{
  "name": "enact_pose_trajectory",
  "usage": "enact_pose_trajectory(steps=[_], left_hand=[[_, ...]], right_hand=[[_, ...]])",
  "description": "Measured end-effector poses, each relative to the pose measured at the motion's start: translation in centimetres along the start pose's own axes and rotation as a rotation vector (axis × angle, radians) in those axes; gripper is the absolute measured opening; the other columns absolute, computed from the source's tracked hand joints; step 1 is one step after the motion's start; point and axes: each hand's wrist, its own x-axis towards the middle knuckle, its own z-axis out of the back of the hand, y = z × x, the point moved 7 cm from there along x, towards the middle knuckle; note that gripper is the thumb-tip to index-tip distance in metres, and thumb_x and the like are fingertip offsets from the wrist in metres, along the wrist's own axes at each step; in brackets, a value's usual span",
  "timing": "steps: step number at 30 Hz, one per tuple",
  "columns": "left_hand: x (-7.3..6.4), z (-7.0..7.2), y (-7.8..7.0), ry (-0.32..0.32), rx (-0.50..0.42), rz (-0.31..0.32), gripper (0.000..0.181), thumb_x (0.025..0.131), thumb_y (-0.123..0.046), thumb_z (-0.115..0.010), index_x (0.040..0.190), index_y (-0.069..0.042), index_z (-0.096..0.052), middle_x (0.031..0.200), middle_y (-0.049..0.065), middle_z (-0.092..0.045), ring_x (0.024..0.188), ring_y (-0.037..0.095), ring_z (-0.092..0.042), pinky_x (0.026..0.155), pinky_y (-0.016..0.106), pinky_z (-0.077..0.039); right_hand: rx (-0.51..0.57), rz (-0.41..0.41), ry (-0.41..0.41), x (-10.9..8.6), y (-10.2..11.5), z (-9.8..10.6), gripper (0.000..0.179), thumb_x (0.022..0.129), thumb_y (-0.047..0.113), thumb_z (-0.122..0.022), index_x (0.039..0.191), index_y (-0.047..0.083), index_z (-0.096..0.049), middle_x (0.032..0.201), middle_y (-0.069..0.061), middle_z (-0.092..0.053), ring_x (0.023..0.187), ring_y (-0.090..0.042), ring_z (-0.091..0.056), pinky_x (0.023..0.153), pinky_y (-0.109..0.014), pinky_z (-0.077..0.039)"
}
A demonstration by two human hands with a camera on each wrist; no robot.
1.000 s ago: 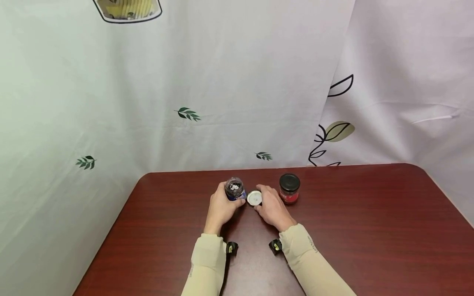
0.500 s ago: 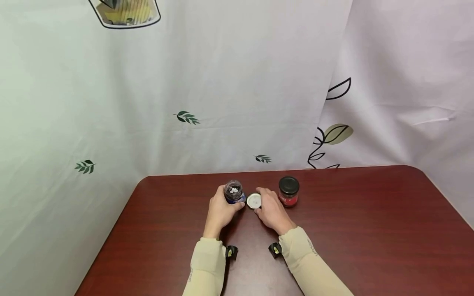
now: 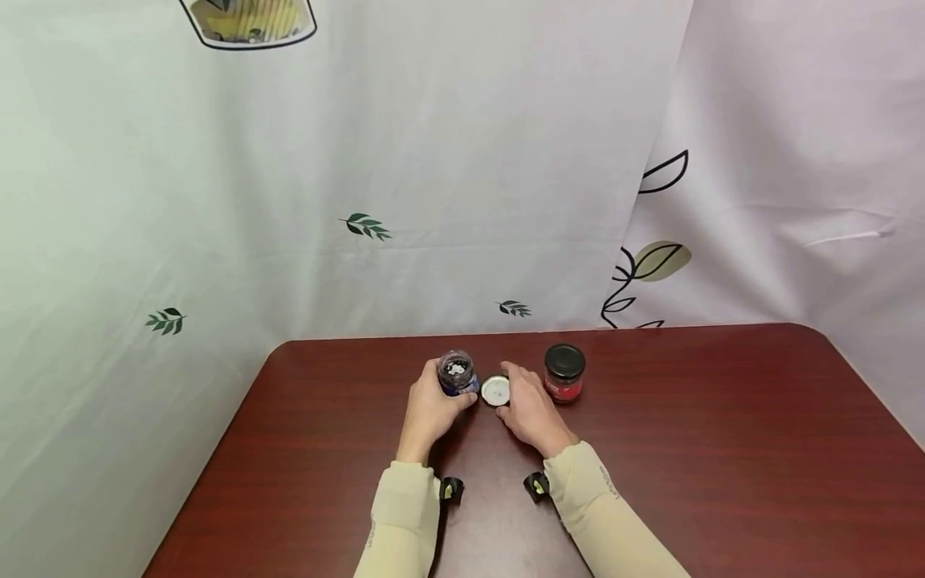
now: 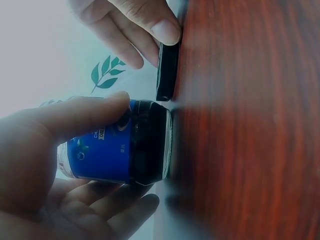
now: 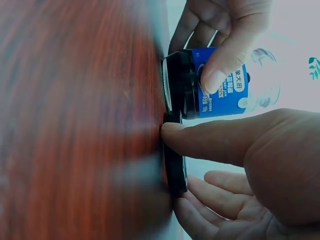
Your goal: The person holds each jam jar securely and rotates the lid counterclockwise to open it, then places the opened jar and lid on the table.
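Note:
My left hand (image 3: 431, 408) grips a jam jar (image 3: 463, 388) with a blue label, thumb on the near side and fingers round the far side. The glass jar stands uncovered and upright, with dark jam low inside; its blue label (image 4: 105, 156) fills the middle of the left wrist view. Just right of it, a black jar lid (image 3: 495, 391) lies on the table, pale inner side up. My right hand (image 3: 533, 408) holds this lid (image 5: 175, 167) between thumb and fingers at its edge. In the wrist views, lid and jar base sit very close together; whether they touch is unclear.
A second jar (image 3: 564, 372), with a black lid on and a red label, stands just beyond my right hand. The dark red wooden table (image 3: 723, 449) ends at a pale curtain (image 3: 462, 160) with printed leaves behind it.

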Motion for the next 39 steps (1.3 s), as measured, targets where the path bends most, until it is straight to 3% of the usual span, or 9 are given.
enact_pose_trajectory(steps=[13, 29, 39], left_hand=[[0.2, 0.5, -0.4, 0.014, -0.048, -0.063, 0.099, 0.072, -0.018, -0.091, 0.153, -0.008, -0.034, 0.141, 0.018, -0.055, 0.124, 0.032, -0.057, 0.102, 0.051, -0.045], [-0.1, 1.0, -1.9, 0.004, -0.078, -0.139, 0.1, 0.072, -0.018, -0.091, 0.153, -0.008, -0.034, 0.148, 0.02, -0.047, 0.133, 0.031, -0.049, 0.107, 0.051, -0.04], [-0.8, 2.2, -2.8, -0.059, -0.037, -0.167, 0.098, 0.074, -0.024, -0.09, 0.154, -0.006, -0.034, 0.152, 0.015, -0.042, 0.139, 0.034, -0.042, 0.109, 0.053, -0.037]], right_hand=[[0.034, -0.004, 0.013, -0.4, 0.9, 1.1, 0.076, 0.084, 0.0, -0.077, 0.15, 0.002, -0.038, 0.142, -0.018, -0.053, 0.132, -0.035, -0.048, 0.106, -0.05, -0.042], [0.057, 0.105, -0.04, -1.5, 3.6, 3.5, 0.076, 0.086, 0.003, -0.078, 0.15, 0.001, -0.037, 0.134, -0.015, -0.06, 0.125, -0.036, -0.053, 0.099, -0.05, -0.045], [0.049, 0.129, -0.064, -1.9, 4.4, 4.7, 0.075, 0.088, 0.005, -0.077, 0.151, 0.002, -0.036, 0.134, -0.013, -0.06, 0.124, -0.034, -0.054, 0.097, -0.047, -0.047]])
